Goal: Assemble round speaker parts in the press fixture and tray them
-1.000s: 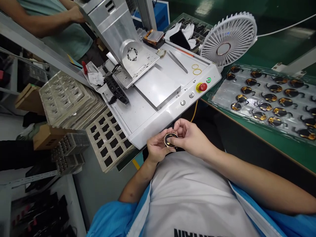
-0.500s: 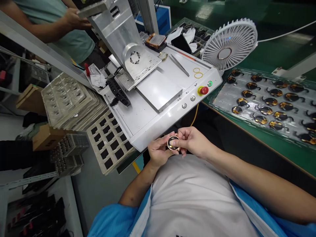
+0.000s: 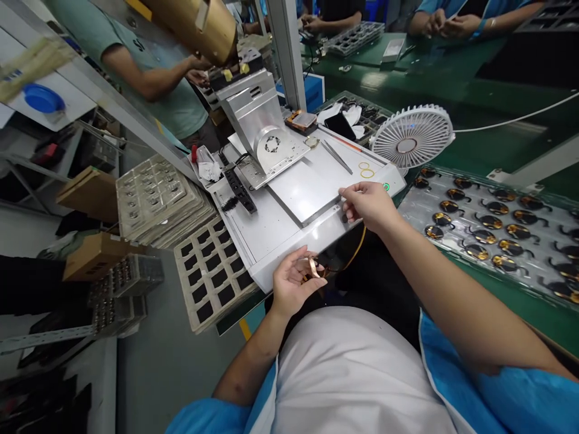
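My left hand (image 3: pixel 289 282) is closed on a small gold-rimmed watch case (image 3: pixel 313 266), held between thumb and fingers in front of the machine's front edge. The case is turned nearly edge-on, so its face is mostly hidden. Over the front of the machine base (image 3: pixel 289 247), my right hand (image 3: pixel 367 206) has thumb and forefinger pressed together. Whatever they may pinch cannot be made out. Beyond that hand, two thin yellow rings (image 3: pixel 367 173) and a pair of tweezers (image 3: pixel 337 158) lie on the white surface.
A metal fixture (image 3: pixel 271 143) rises from the machine. On the right are a white fan (image 3: pixel 409 138) and a clear tray (image 3: pixel 452 232) of round parts with black tails. Stacked trays (image 3: pixel 158 205) and a pocketed tray (image 3: pixel 192 307) stand left. Other people work behind.
My right hand has left the watch case and reached forward to the right, over the machine's front. The left hand keeps the case, now tilted edge-on. The camera's view has lifted.
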The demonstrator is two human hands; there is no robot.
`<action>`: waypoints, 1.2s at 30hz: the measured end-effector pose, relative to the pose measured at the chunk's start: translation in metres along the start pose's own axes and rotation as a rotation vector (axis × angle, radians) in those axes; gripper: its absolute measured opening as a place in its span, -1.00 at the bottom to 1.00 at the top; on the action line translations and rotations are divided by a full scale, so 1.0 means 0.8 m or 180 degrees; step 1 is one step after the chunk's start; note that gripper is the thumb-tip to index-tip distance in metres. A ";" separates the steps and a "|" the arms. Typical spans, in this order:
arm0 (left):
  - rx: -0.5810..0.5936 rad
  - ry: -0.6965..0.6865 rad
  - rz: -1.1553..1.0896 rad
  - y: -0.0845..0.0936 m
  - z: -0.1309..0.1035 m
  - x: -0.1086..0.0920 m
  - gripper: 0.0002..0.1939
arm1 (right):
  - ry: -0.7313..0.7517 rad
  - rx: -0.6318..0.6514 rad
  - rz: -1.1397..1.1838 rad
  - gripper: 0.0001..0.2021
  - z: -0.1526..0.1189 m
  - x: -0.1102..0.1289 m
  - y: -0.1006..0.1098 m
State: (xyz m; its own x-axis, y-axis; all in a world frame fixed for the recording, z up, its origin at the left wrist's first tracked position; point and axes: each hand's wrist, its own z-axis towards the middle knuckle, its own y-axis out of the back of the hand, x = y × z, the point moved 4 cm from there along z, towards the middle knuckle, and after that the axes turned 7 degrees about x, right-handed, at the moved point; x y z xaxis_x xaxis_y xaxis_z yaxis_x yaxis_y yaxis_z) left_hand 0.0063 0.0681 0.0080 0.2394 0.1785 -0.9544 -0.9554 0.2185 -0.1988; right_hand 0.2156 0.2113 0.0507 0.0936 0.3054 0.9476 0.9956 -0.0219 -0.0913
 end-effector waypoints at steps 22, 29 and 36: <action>-0.0300 -0.0397 0.1432 -0.011 -0.008 -0.015 -0.30 | 0.0171 0.1430 -0.0908 -0.69 -0.133 -0.060 -0.048; 0.0082 -0.0335 0.1328 -0.022 -0.016 -0.006 -0.17 | -0.0213 0.1554 -0.0306 -0.51 -0.140 -0.077 -0.031; 0.0429 -0.0371 0.1663 -0.015 -0.014 -0.012 -0.58 | 0.0141 -0.1893 -0.2209 -0.53 -0.207 -0.065 0.232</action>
State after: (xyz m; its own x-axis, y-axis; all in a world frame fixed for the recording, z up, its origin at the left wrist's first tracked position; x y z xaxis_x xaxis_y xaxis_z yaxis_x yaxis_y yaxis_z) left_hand 0.0135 0.0528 0.0167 -0.2358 0.3994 -0.8859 -0.9234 0.1920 0.3324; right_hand 0.3971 0.0336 0.0351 -0.5393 0.3967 0.7428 0.6668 -0.3375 0.6644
